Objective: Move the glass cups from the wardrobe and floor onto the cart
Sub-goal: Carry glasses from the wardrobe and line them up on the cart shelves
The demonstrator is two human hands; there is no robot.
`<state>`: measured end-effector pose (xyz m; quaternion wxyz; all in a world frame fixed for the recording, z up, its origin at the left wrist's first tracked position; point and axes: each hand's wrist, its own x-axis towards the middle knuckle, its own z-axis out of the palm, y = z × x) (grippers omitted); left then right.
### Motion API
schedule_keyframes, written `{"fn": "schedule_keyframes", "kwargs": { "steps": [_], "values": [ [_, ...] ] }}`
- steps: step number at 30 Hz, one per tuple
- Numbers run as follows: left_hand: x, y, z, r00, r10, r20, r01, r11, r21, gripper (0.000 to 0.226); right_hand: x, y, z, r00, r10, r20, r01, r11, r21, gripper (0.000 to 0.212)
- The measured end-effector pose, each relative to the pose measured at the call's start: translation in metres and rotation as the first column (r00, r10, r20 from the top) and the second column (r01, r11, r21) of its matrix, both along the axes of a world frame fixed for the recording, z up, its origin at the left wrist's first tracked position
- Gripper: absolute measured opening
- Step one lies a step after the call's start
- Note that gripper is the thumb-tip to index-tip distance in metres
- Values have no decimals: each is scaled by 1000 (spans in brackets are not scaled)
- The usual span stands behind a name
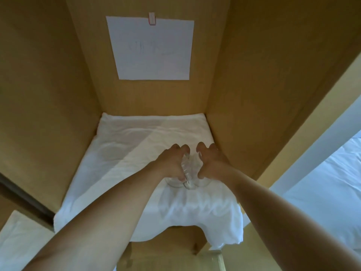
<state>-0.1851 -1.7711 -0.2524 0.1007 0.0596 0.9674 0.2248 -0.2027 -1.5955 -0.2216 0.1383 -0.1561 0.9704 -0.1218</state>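
Two clear glass cups stand side by side on a white cloth [125,153] that covers a shelf inside the wooden wardrobe [234,75]. My left hand [172,163] curls over the top of the left cup [173,183], fingers and thumb around its rim. My right hand [210,163] grips the right cup [203,182] the same way from above. Both cups touch the cloth near the shelf's right side, and my hands hide most of them. The cart is out of view.
A white paper sheet [152,49] is clipped to the wardrobe's back wall. The cloth hangs over the shelf's front edge. A white bed [322,182] lies to the right and another white fabric [17,241] at the lower left. A metal rail [23,198] runs along the left.
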Motion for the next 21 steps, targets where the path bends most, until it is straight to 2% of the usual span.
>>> {"fn": "schedule_keyframes", "kwargs": {
  "steps": [4,10,15,18,21],
  "values": [
    [8,4,-7,998,24,-59,-26,999,-36,96,1,1,-5,1000,3,-29,-4,1000,-29,78],
    [25,6,-12,984,100,-145,-101,995,-4,92,12,4,-9,995,-15,-94,13,1000,-21,76],
    [48,6,-6,966,172,-196,-176,984,-4,81,28,16,-1,992,70,-106,-64,996,55,78],
    [66,2,4,938,267,-222,-276,961,-12,86,39,22,7,983,114,-143,-100,989,105,76],
    [81,-5,22,861,457,-221,-446,889,101,89,52,24,14,978,81,-192,-70,995,64,71]
  ]
}}
